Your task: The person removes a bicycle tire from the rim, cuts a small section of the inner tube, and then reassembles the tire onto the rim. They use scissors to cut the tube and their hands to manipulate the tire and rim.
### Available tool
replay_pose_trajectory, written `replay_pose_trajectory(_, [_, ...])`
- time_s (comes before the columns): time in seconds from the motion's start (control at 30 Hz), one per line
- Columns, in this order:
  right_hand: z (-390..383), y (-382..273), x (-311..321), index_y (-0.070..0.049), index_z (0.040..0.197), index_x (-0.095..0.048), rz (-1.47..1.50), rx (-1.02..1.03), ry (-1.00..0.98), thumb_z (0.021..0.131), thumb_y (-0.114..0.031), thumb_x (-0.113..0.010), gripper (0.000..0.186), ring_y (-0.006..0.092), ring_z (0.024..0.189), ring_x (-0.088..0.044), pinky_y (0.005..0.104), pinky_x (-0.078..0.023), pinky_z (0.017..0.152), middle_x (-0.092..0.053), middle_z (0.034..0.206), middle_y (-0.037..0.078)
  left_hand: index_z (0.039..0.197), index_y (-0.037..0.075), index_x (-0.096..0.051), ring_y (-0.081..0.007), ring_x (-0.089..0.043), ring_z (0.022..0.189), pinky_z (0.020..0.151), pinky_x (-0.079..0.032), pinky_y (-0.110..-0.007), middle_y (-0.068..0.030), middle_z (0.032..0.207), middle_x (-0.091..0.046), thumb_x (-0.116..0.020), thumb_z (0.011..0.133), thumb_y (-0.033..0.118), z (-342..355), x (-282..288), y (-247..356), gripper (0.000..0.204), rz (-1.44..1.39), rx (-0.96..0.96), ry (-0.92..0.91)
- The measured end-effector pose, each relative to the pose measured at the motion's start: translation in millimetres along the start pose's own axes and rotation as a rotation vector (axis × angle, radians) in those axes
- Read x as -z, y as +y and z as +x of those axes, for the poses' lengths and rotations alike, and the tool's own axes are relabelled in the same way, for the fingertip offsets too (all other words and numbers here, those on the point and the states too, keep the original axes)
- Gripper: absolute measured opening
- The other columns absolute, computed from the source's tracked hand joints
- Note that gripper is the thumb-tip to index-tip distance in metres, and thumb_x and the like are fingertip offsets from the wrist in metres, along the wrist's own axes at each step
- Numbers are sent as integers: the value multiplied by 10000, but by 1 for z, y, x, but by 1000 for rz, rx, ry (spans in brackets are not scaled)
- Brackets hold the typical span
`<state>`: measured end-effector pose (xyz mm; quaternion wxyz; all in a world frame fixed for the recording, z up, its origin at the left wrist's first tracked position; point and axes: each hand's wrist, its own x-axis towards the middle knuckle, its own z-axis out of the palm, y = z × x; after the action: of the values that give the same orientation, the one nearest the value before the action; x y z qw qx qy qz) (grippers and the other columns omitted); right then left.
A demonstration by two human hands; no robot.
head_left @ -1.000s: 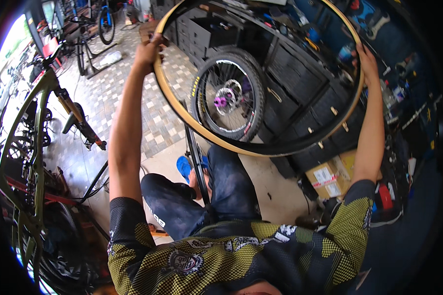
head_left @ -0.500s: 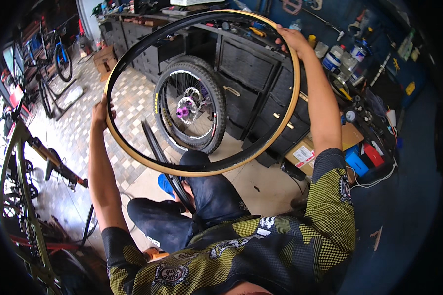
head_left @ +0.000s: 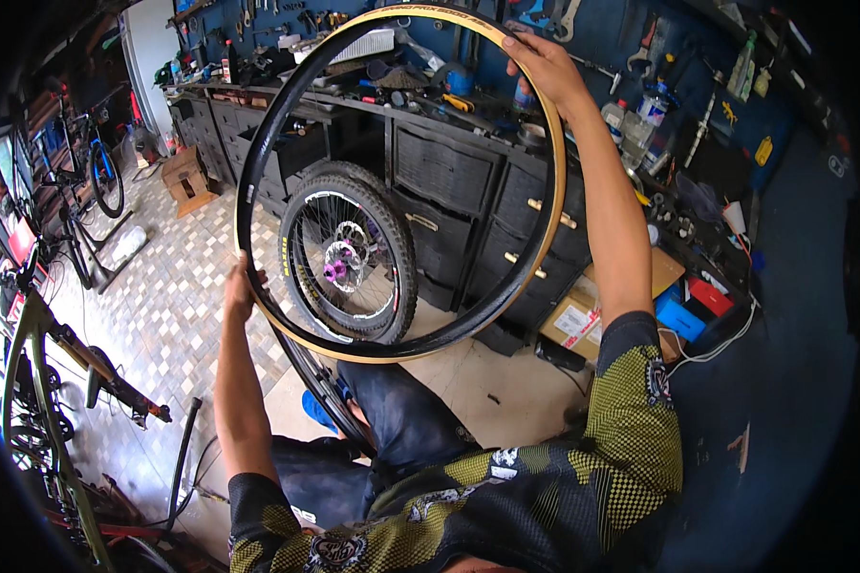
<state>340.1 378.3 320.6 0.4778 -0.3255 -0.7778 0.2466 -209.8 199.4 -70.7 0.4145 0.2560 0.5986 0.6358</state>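
A thin bicycle tire (head_left: pixel 249 180), black with a tan sidewall, is held up in front of me as a wide ring. My left hand (head_left: pixel 240 291) grips its lower left side, fingers wrapped round the edge. At the upper right my right hand (head_left: pixel 548 73) pinches the tire, thumb on the tan side. Below the ring, a narrow dark hoop (head_left: pixel 306 361) leans between my legs, partly hidden by them. Through the tire's opening I see mountain bike wheels (head_left: pixel 401 258) with knobby tires standing against the drawers.
Dark drawers (head_left: pixel 446 158) and a tool-covered workbench run along the back. Bottles (head_left: pixel 650 113) and a cardboard box (head_left: pixel 573 320) stand on the right. A green bike frame (head_left: pixel 36 349) is close on the left, with more bikes (head_left: pixel 100 177) farther off on the tiled floor (head_left: pixel 186 250).
The tire has turned and tilted more upright, its top rising. My left hand has moved right and down along with it; my right hand has shifted slightly left and up. Both keep their hold.
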Motion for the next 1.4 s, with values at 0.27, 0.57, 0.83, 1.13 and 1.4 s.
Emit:
replay_pose_trajectory(0.27, [-36,-39,21,-66,1400,-680,-90,111,-5,1073,-400,-641,469,74,547,-552,249,-447,512,-628,785,10,1158,137,-593,-204,-653,806,709,-563,-450,-44,963,-688,-701,1032,304,-3,-45,-54,235,69,37,10])
replay_pose_trajectory(0.57, [-71,-45,24,-13,1414,-652,47,144,-113,1082,-302,-657,440,58,580,-541,233,-445,526,-619,778,8,1245,130,-574,-270,-731,1037,833,-624,-534,-77,1123,-725,-647,1029,143,-5,-32,-75,228,9,37,-21])
replay_pose_trajectory(0.83, [-79,-10,37,10,1441,-619,63,143,-158,1092,-314,-642,476,81,630,-581,253,-480,573,-660,843,33,1287,163,-530,-330,-717,1088,987,-532,-682,-84,1172,-707,-607,1050,103,-18,-36,-72,257,-31,15,-52])
replay_pose_trajectory(1.13, [-104,37,54,30,1526,-518,167,98,-137,1087,-316,-646,574,147,822,-643,310,-544,788,-699,992,72,1364,141,-542,-274,-687,1131,886,-594,-554,-73,1201,-696,-646,1010,109,-24,-23,-61,370,-23,-71,-30])
replay_pose_trajectory(1.4, [-134,94,86,-8,1474,-565,280,57,-64,1097,-347,-611,509,194,938,-675,343,-550,887,-713,1094,94,1310,155,-559,-205,-658,1095,968,-559,-487,-22,1161,-668,-673,998,87,-41,-39,-14,339,-66,-168,-87])
